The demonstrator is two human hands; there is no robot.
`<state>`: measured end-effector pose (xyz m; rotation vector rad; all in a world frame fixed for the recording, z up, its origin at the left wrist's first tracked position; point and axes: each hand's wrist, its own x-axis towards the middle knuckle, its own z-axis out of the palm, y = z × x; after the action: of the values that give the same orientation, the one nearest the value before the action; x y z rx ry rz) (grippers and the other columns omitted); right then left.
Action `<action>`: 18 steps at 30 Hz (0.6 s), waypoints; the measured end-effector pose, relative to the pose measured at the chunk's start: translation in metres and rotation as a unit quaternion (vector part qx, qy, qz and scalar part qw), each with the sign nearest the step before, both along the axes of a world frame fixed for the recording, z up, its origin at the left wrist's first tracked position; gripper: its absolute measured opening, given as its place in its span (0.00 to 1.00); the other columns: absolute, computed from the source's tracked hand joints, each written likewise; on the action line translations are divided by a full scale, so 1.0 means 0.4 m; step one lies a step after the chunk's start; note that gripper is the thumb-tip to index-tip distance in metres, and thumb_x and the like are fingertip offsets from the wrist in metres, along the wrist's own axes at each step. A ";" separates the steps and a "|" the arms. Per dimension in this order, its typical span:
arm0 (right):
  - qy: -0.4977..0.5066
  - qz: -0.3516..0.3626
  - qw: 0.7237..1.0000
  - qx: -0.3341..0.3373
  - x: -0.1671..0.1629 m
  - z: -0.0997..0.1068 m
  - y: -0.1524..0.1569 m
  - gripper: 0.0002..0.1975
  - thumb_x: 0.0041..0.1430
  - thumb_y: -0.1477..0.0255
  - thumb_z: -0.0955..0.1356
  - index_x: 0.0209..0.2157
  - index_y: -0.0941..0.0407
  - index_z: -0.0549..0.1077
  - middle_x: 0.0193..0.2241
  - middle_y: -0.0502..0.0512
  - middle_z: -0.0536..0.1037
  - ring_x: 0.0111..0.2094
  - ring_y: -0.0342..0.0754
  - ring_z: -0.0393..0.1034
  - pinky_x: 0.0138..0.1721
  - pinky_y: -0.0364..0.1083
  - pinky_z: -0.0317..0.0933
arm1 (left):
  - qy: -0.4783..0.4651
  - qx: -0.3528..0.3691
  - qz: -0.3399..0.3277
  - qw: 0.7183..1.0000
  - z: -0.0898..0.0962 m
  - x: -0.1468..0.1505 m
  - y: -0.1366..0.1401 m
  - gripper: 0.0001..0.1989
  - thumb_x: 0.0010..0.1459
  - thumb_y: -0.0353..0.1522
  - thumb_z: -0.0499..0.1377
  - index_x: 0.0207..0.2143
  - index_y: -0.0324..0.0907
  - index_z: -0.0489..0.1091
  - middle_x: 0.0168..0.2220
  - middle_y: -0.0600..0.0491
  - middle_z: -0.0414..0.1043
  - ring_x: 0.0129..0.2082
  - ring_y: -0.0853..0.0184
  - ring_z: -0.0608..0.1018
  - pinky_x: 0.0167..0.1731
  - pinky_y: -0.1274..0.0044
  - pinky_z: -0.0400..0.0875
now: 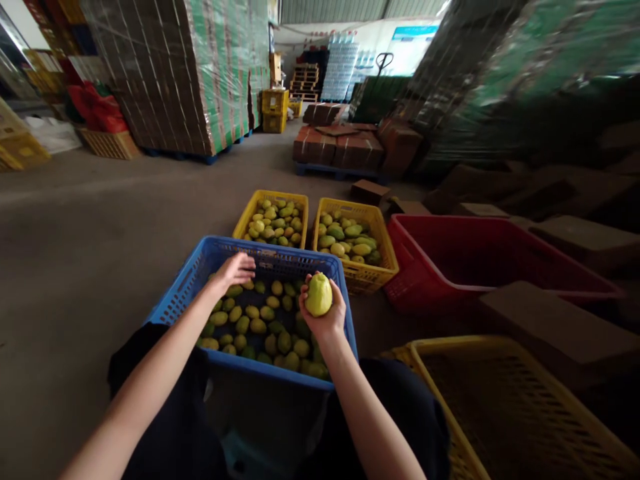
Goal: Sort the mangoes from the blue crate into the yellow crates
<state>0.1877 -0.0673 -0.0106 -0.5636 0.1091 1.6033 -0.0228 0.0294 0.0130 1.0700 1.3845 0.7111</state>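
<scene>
My right hand point(330, 323) is wrapped round a large yellow-green lemon point(319, 295), held up over the right side of a blue plastic crate point(275, 371). Over the crate's far left part, my left hand point(237, 270) hovers with its fingers stretched out and nothing in it. Many smaller yellow and green lemons point(258, 326) lie across the crate's dark bottom, most thickly towards the near side. Beyond the blue crate stand a left yellow crate point(240, 219) and a right yellow crate point(373, 272), both filled with lemons.
A big red tub point(415, 267) stands to the right, with cardboard pieces point(565, 327) beside it. Near me on the right is a yellow basket point(463, 343). Farther back are a pallet of flattened cartons point(335, 150) and a tall wrapped stack point(200, 73).
</scene>
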 end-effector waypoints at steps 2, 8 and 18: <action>-0.016 0.012 1.000 -0.001 -0.003 -0.013 0.008 0.07 0.52 0.69 0.67 0.34 0.54 0.75 0.29 0.50 0.81 0.25 0.44 0.73 0.23 0.42 0.68 | 0.138 0.008 -0.155 0.978 -0.037 0.003 -0.041 0.19 0.56 0.43 0.54 0.43 0.41 0.72 0.49 0.42 0.74 0.47 0.56 0.77 0.46 0.68 0.70; -0.134 0.156 0.978 -0.045 -0.069 -0.071 0.010 0.08 0.54 0.66 0.66 0.32 0.55 0.74 0.25 0.52 0.79 0.22 0.46 0.73 0.19 0.43 0.66 | 0.412 0.090 -0.449 0.788 -0.050 0.008 -0.134 0.30 0.56 0.37 0.55 0.60 0.34 0.61 0.60 0.34 0.61 0.58 0.48 0.67 0.55 0.64 0.60; -0.260 0.428 0.863 0.061 -0.167 -0.215 -0.099 0.11 0.48 0.59 0.70 0.21 0.50 0.70 0.11 0.46 0.68 0.12 0.47 0.67 0.10 0.45 0.62 | 0.484 0.149 -0.364 0.782 -0.019 -0.100 -0.103 0.29 0.61 0.38 0.48 0.62 0.33 0.58 0.59 0.33 0.61 0.58 0.47 0.67 0.53 0.63 0.61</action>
<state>0.1208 -0.1069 -0.0966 -1.0122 -0.7443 2.2153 -0.0628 -0.0119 0.0052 2.2476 1.4868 -0.3008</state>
